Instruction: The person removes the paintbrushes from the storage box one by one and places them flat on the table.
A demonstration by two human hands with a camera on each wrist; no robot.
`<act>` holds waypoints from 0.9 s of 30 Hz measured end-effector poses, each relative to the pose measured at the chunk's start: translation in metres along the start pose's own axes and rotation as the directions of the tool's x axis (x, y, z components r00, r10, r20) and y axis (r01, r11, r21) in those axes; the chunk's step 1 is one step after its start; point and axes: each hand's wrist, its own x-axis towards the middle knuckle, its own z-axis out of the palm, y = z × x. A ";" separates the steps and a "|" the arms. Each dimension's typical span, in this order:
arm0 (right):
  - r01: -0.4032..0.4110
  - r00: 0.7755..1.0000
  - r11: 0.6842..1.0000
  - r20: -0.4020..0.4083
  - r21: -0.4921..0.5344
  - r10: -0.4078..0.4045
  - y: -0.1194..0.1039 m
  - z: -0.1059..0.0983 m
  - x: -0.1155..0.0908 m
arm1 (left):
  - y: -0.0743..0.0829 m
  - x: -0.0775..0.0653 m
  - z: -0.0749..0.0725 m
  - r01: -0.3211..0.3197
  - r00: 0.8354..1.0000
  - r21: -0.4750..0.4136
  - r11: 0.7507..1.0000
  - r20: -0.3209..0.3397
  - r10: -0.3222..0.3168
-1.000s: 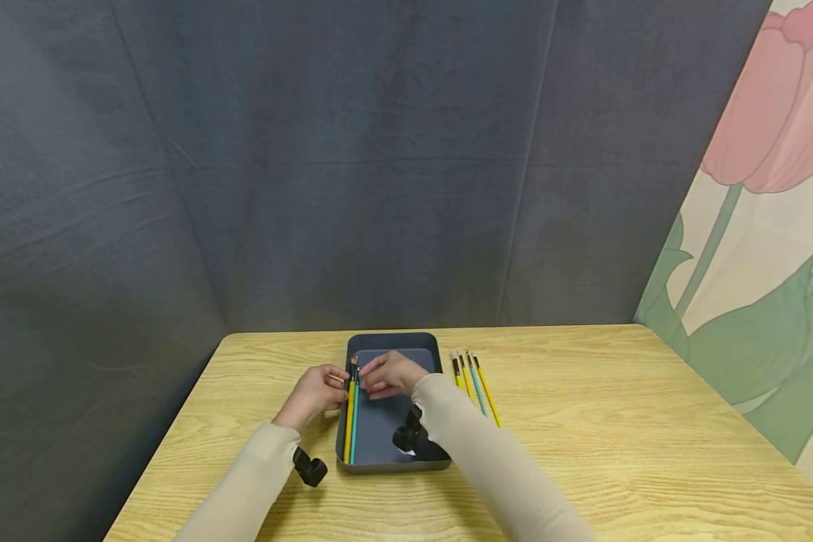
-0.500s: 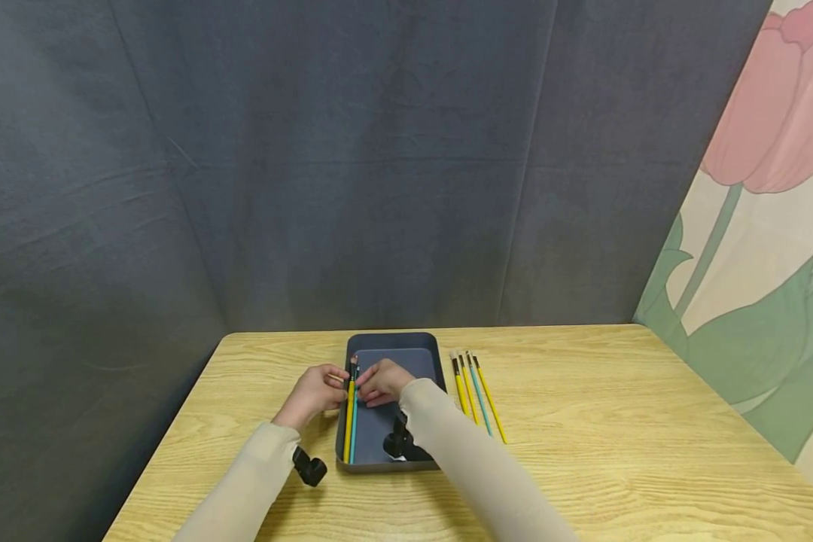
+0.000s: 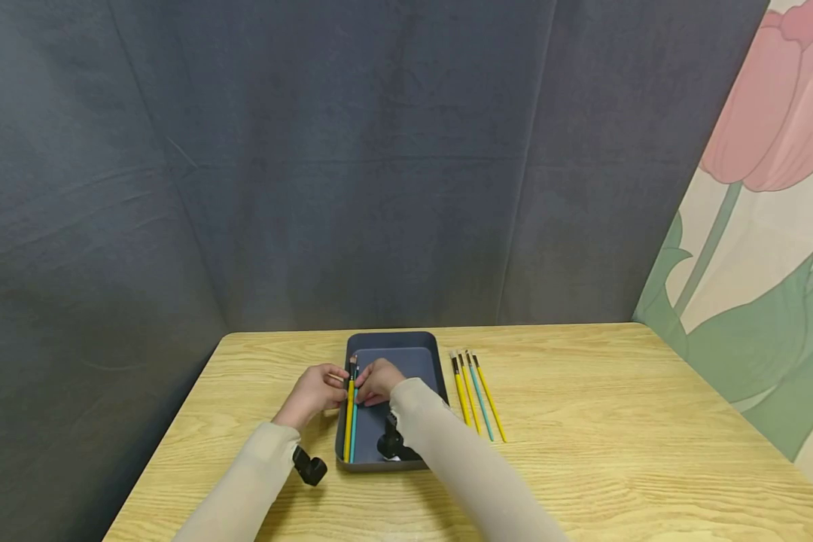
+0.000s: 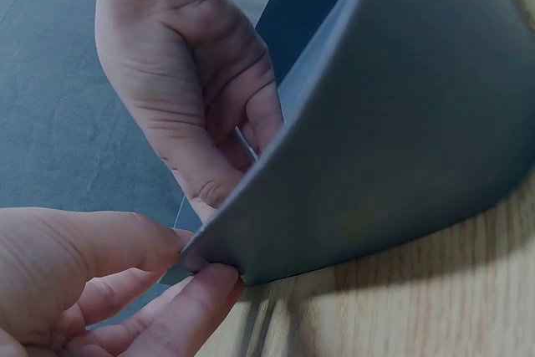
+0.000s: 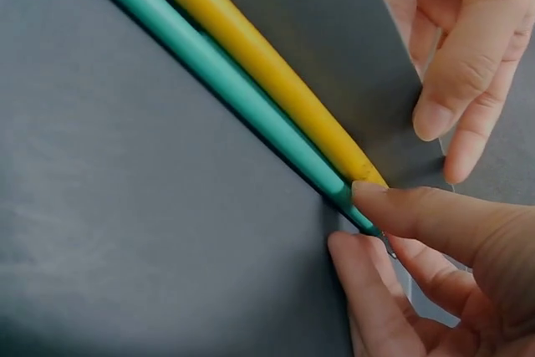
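Note:
A dark grey tray (image 3: 403, 363) lies on the table, with a yellow paintbrush (image 3: 348, 421) and a teal paintbrush (image 3: 354, 430) side by side along its left wall. Outside that wall, my left hand (image 3: 316, 393) pinches the rim between thumb and fingers, plain in the left wrist view, where the tray wall (image 4: 376, 140) slopes up to the right. My right hand (image 3: 381, 381) reaches into the tray and pinches the teal brush near its ferrule. In the right wrist view, the thumb of my right hand (image 5: 451, 265) lies on the teal brush (image 5: 242, 98), close to the yellow one (image 5: 276, 64).
Several more paintbrushes (image 3: 474, 395), yellow and teal, lie in a row on the wood-grain table (image 3: 616, 429) just right of the tray. A dark curtain (image 3: 379, 165) hangs behind the table's far edge. Tulip-patterned fabric (image 3: 752, 263) hangs at the right.
My right hand has moved left and down to the teal brush and taken hold of it. My left hand has stayed at the tray's left rim.

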 end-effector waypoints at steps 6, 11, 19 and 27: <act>0.007 0.999 0.999 -0.045 -0.037 -0.009 -0.007 0.004 -0.013 | -0.001 0.000 0.000 0.001 1.000 -0.010 1.000 0.002 -0.001; 0.006 0.998 0.997 -0.063 -0.080 -0.011 -0.009 0.006 -0.015 | -0.001 0.000 0.000 -0.008 1.000 -0.014 1.000 0.011 0.008; -0.005 0.997 0.992 -0.081 -0.124 -0.006 -0.010 0.008 -0.013 | 0.000 0.000 0.000 -0.008 1.000 -0.030 1.000 0.014 0.008; -0.019 0.997 0.987 -0.082 -0.157 0.006 -0.011 0.009 -0.010 | -0.001 -0.001 0.000 -0.024 1.000 -0.027 0.999 0.005 0.024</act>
